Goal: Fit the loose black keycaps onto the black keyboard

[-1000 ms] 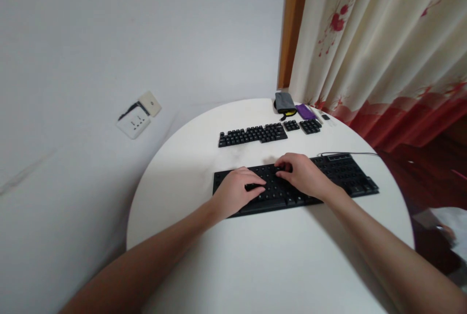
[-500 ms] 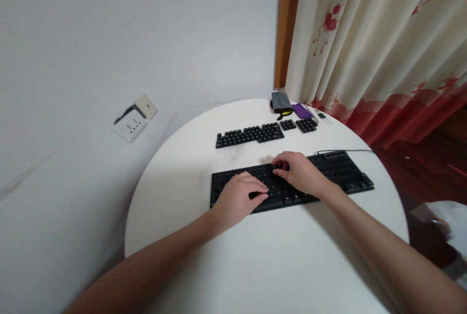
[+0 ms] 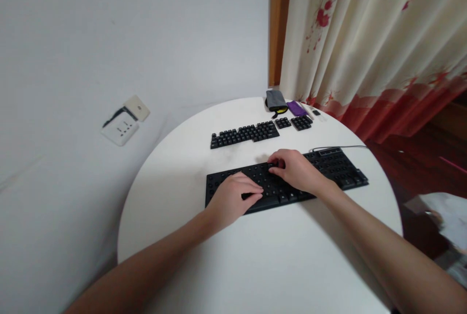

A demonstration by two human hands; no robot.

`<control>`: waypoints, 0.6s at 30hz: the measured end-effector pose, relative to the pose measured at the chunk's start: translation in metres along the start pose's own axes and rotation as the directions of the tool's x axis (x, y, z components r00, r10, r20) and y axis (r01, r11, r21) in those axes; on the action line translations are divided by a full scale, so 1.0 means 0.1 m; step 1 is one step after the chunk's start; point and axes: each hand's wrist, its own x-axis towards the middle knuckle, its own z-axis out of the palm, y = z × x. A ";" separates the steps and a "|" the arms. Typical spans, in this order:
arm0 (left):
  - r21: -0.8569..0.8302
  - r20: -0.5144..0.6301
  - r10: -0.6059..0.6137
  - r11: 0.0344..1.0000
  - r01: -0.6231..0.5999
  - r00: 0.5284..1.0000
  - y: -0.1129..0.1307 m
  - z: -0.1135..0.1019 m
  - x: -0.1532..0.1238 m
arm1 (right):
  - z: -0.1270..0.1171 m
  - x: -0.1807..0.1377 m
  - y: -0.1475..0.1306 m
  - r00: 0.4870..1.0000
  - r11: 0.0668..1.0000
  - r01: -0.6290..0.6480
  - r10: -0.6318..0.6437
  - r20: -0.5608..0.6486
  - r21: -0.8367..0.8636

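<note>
A black keyboard lies in front of me on the white round table. Many of its key positions show small bare stems, while some keycaps sit along the front row and on the right end. My left hand rests on its left half, thumb and fingertips drawn together at the keys; what is between them is hidden. Over the middle, near the back edge, my right hand pinches a small dark piece that looks like a keycap. Behind the keyboard, loose black keycaps stand in rows laid out like a keyboard.
Two smaller keycap groups continue to the right. A grey pouch, a purple cloth and a small dark item lie at the far edge. A cable runs off the keyboard's back. Wall and curtain border the table.
The view has shifted slightly, so the table and everything on it sit a little further left. Both hands keep nearly the same place and pose on the keyboard.
</note>
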 end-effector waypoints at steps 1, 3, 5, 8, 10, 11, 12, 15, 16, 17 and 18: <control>-0.005 -0.006 -0.007 1.000 0.007 1.000 0.00 0.00 0.00 | 0.00 0.00 0.00 1.000 1.000 0.000 0.000 -0.002 0.001; -0.023 -0.013 -0.020 1.000 0.019 1.000 0.01 0.00 0.00 | -0.01 0.00 -0.01 1.000 1.000 -0.002 0.002 -0.002 0.002; -0.034 -0.013 -0.026 0.999 0.025 1.000 0.01 0.01 0.00 | -0.01 -0.01 -0.01 1.000 1.000 -0.004 0.004 0.004 0.000; -0.007 -0.006 -0.018 1.000 0.018 1.000 0.02 0.00 -0.01 | -0.02 -0.01 -0.02 1.000 1.000 -0.009 0.009 0.010 -0.007; 0.023 0.002 -0.008 1.000 0.008 1.000 0.02 0.00 -0.01 | -0.02 -0.01 -0.02 1.000 1.000 -0.012 0.012 0.010 -0.009; 0.036 0.009 -0.005 0.999 0.005 1.000 0.02 0.00 -0.01 | -0.02 -0.01 -0.03 1.000 1.000 -0.013 0.014 0.010 -0.008; 0.046 0.016 -0.005 0.999 0.004 1.000 0.01 0.00 -0.01 | -0.02 -0.01 -0.03 1.000 1.000 -0.015 0.015 0.012 -0.008; 0.063 0.034 -0.010 0.998 0.008 0.999 0.00 0.00 -0.02 | -0.03 -0.01 -0.04 1.000 1.000 -0.016 0.016 0.013 -0.008; 0.066 0.034 -0.014 0.998 0.012 0.999 0.01 0.00 -0.02 | -0.03 -0.01 -0.04 1.000 1.000 -0.015 0.015 0.012 -0.008; 0.070 0.031 -0.021 0.997 0.019 0.999 0.01 0.00 -0.02 | -0.03 -0.01 -0.04 1.000 1.000 -0.014 0.014 0.010 -0.009; 0.075 0.021 -0.031 0.997 0.030 0.999 0.01 -0.01 -0.01 | -0.03 -0.01 -0.03 1.000 1.000 -0.012 0.012 0.008 -0.010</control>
